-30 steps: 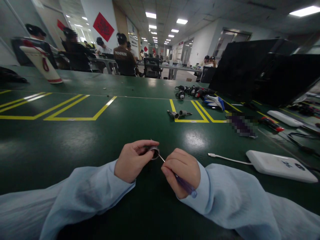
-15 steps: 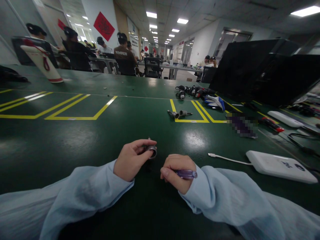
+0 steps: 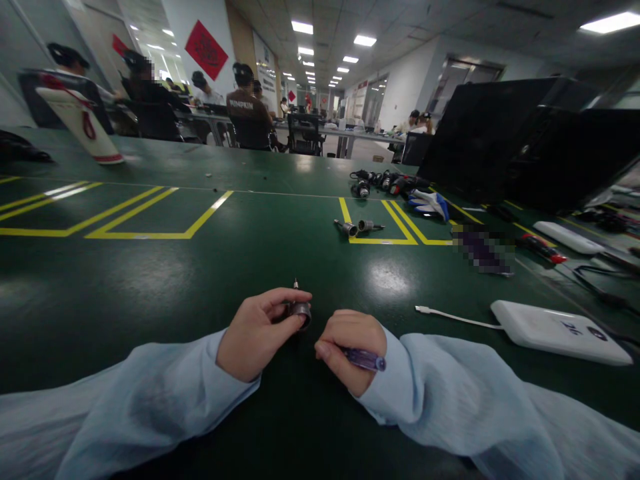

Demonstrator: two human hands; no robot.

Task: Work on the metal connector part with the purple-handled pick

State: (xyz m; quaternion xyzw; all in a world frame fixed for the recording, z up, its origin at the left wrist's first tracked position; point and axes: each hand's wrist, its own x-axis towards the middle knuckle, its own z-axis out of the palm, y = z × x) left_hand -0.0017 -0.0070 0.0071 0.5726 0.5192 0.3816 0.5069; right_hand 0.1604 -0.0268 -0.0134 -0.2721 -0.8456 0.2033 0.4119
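The right hand point(image 3: 353, 337) is curled round a purple tool point(image 3: 369, 359), fingers closed on its handle; its tip is hidden. Just beyond, the left hand point(image 3: 253, 337) pinches a metal part point(image 3: 303, 313) between thumb and fingers, its cup end facing right and its thin shank point(image 3: 296, 284) pointing away. The 2 hands stand near but apart, the tool clear of the cup.

To work well here, I'd keep the pinch firm behind the rim, turn the mouth squarely to the tool, and keep the left fingertips out of the tip's line.

To the right, a white power pack point(image 3: 555, 330) bears dark marks too small to read surely. Farther on lie 2 similar parts point(image 3: 346, 229) by yellow tape point(image 3: 383, 242). Beyond the table, a brown shirt point(image 3: 245, 110) reads "PUMPKIN"; behind it, a red sign point(image 3: 206, 51) carries writing I cannot make out.
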